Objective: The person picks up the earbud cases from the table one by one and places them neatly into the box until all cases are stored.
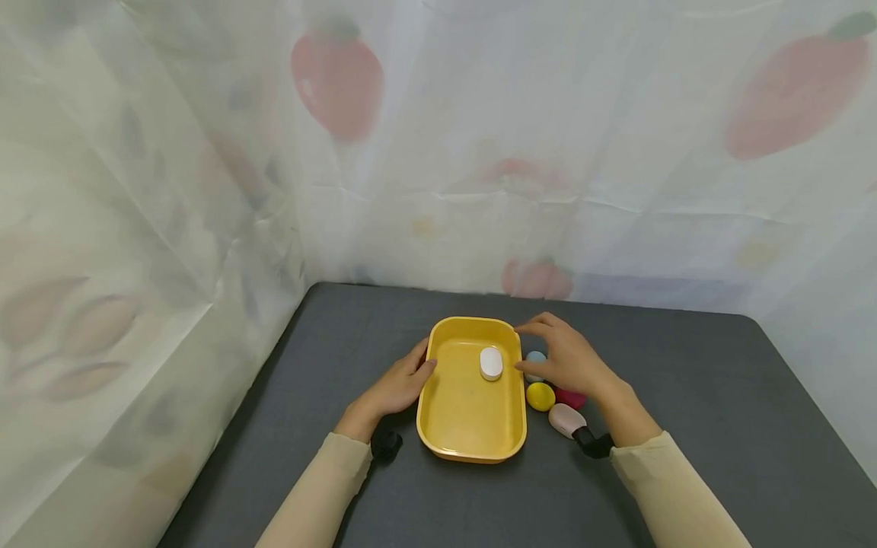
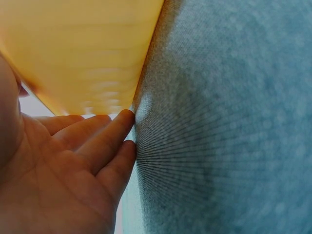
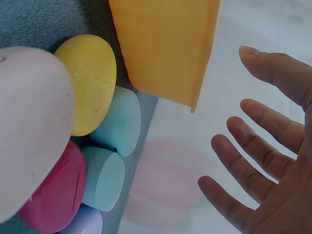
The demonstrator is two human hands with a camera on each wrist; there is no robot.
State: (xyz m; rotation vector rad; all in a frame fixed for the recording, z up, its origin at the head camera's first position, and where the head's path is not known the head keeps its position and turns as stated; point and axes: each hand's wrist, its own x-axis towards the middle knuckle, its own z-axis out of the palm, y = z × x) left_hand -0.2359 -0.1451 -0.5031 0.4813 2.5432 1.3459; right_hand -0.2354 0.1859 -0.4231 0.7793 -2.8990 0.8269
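A yellow rectangular tray (image 1: 471, 422) lies on the dark table, its long sides running away from me. My left hand (image 1: 393, 390) holds the tray's left side, thumb at the rim and fingers along the outer wall, as the left wrist view shows. Inside the tray, right of its middle, is a small white oval block (image 1: 490, 363). My right hand (image 1: 570, 355) hovers by the tray's right rim with fingers spread and nothing in them. Below that hand, egg-shaped pieces resembling makeup sponges lie close together: a yellow one (image 3: 92, 83), a magenta one (image 3: 56, 190) and a pale pink one (image 3: 34, 126).
Light blue pieces with flat faces (image 3: 109, 180) and a lavender one (image 3: 83, 225) lie among the cluster beside the tray. A white curtain with fruit prints (image 1: 438, 152) hangs along the back and left edges of the grey table (image 1: 685, 426). Black straps (image 1: 592, 443) sit at both wrists.
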